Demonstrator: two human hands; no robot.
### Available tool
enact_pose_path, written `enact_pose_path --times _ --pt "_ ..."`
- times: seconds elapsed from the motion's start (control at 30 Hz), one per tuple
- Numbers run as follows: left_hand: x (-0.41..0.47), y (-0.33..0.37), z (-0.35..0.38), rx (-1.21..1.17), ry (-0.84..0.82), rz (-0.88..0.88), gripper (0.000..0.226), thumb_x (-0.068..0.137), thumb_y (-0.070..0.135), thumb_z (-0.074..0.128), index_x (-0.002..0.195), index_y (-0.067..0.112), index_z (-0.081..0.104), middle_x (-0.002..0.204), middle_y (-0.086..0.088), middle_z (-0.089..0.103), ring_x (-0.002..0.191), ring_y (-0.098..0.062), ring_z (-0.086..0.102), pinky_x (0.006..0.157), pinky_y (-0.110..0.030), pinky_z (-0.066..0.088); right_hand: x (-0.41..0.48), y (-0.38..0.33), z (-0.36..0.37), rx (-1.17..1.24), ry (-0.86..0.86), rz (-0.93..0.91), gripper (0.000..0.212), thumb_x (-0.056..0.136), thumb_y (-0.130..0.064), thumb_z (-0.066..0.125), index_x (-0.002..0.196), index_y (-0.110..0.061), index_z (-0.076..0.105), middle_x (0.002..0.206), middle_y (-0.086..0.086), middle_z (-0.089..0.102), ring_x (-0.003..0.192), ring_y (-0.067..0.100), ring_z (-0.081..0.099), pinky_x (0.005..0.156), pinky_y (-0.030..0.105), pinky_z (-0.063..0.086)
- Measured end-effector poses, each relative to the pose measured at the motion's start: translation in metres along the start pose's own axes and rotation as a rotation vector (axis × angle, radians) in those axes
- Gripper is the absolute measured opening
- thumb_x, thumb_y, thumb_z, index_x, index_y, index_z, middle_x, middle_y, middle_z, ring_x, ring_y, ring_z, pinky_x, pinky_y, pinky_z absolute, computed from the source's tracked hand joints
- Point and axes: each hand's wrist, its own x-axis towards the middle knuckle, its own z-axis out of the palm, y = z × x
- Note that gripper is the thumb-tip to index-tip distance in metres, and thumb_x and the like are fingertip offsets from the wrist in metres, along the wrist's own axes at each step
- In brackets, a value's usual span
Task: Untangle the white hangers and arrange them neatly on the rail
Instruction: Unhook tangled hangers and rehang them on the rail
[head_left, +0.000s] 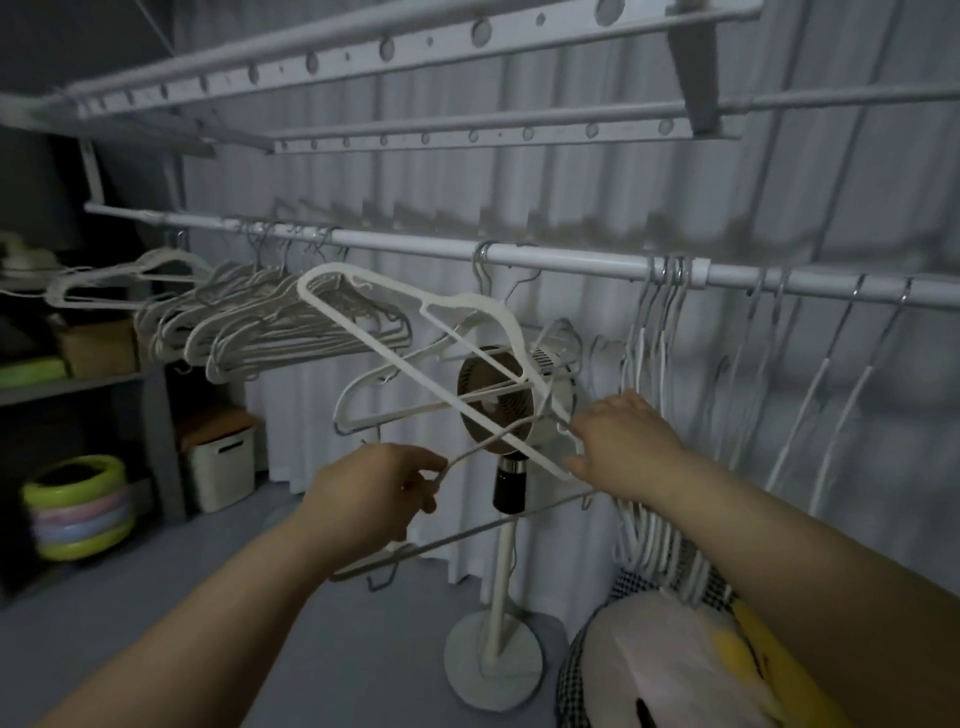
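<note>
A white rail (571, 260) runs across the middle of the head view. Below its centre hangs a knot of tangled white hangers (415, 343), tilted at odd angles with their hooks over the rail. My left hand (374, 493) pinches a thin grey hanger (467, 530) that crosses under the knot. My right hand (623, 441) grips the lower end of a wide white hanger. A bunch of white hangers (244, 322) sits fanned out on the rail to the left. Several thin hangers (660, 364) hang straight down on the right.
A standing fan (498, 410) on a white pole and round base is right behind the tangle. A drying rack (415, 62) spans overhead. Shelves with boxes and a stack of coloured rings (78, 509) stand at the left. A checked bag (675, 665) lies at the lower right.
</note>
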Motion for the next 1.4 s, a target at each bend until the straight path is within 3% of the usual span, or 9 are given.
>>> enact_pose_path --times 0.13,0.27,0.43,0.53,0.67,0.8,1.1,1.23,1.4 --pt "-0.018 -0.015 -0.007 0.010 -0.068 0.049 0.033 0.092 0.015 0.045 0.118 0.032 0.055 0.070 0.027 0.057 0.045 0.008 0.055 0.057 -0.011 0.044 -0.005 -0.011 -0.006 0.202 0.097 0.071 0.048 0.091 -0.039 0.048 0.129 -0.010 0.045 0.132 0.012 0.049 0.123 0.028 0.043 0.102 0.032 0.034" --pt "-0.041 -0.045 -0.025 -0.159 -0.127 0.055 0.025 0.090 0.013 0.051 0.096 0.036 0.057 0.063 0.024 0.065 0.048 0.004 0.058 0.061 -0.014 0.048 -0.009 -0.031 -0.012 0.559 -0.051 0.052 0.039 0.088 -0.031 0.057 0.122 -0.011 0.054 0.123 0.007 0.057 0.112 0.022 0.053 0.092 0.026 0.041" --pt "-0.075 -0.089 -0.058 -0.414 -0.140 -0.006 0.039 0.083 0.001 0.059 0.069 0.037 0.066 0.056 0.014 0.070 0.041 0.000 0.055 0.044 -0.010 0.042 -0.016 -0.067 -0.023 0.876 -0.213 -0.014 0.022 0.088 -0.022 0.059 0.067 -0.018 0.063 0.077 0.003 0.064 0.048 -0.006 0.055 0.051 0.010 0.044" --pt "-0.089 -0.111 -0.074 -0.454 -0.174 -0.033 0.039 0.080 0.000 0.062 0.062 0.034 0.069 0.057 0.009 0.071 0.044 0.000 0.058 0.044 -0.010 0.043 -0.027 -0.093 -0.032 0.972 -0.270 -0.019 0.027 0.090 -0.019 0.056 0.063 -0.018 0.059 0.066 0.001 0.058 0.042 -0.002 0.051 0.044 0.010 0.041" --pt "-0.098 -0.136 -0.079 -0.268 -0.054 -0.084 0.016 0.081 0.011 0.064 0.095 0.016 0.070 0.093 0.010 0.071 0.090 -0.004 0.065 0.079 -0.012 0.045 -0.041 -0.126 -0.041 1.131 -0.338 -0.016 0.026 0.092 -0.010 0.051 0.066 -0.010 0.055 0.055 0.003 0.053 0.036 0.003 0.048 0.043 0.017 0.042" --pt "-0.108 -0.147 -0.067 -0.107 0.021 -0.162 0.043 0.085 0.025 0.059 0.126 0.012 0.052 0.130 -0.007 0.054 0.118 -0.021 0.051 0.095 -0.026 0.037 -0.054 -0.156 -0.041 1.212 -0.291 0.031 0.021 0.090 0.000 0.048 0.072 -0.012 0.051 0.044 -0.003 0.055 0.030 0.005 0.046 0.036 0.018 0.041" --pt "-0.128 -0.093 -0.064 -0.631 -0.380 -0.021 0.024 0.092 0.037 0.038 0.099 0.024 0.057 0.086 0.006 0.066 0.063 -0.005 0.063 0.059 -0.017 0.052 -0.066 -0.182 -0.035 1.177 -0.200 0.227 0.034 0.098 -0.015 0.038 0.066 -0.008 0.049 0.059 0.007 0.053 0.030 0.003 0.052 0.040 0.016 0.047" --pt "-0.127 -0.073 -0.073 -0.584 -0.595 0.046 0.023 0.085 0.035 0.054 0.105 0.026 0.049 0.072 0.003 0.064 0.043 -0.008 0.056 0.045 -0.022 0.046 -0.067 -0.182 -0.036 1.124 -0.133 0.285 0.033 0.099 -0.016 0.037 0.067 -0.011 0.043 0.057 0.006 0.052 0.028 0.003 0.050 0.039 0.019 0.044" --pt "-0.112 -0.057 -0.054 -0.341 -0.370 0.122 0.033 0.091 0.016 0.050 0.124 0.017 0.049 0.039 0.004 0.048 0.022 -0.005 0.037 0.030 -0.017 0.032 -0.067 -0.172 -0.041 1.160 -0.044 0.339 0.033 0.099 -0.018 0.038 0.066 -0.013 0.044 0.059 0.005 0.054 0.036 0.007 0.054 0.043 0.018 0.046"
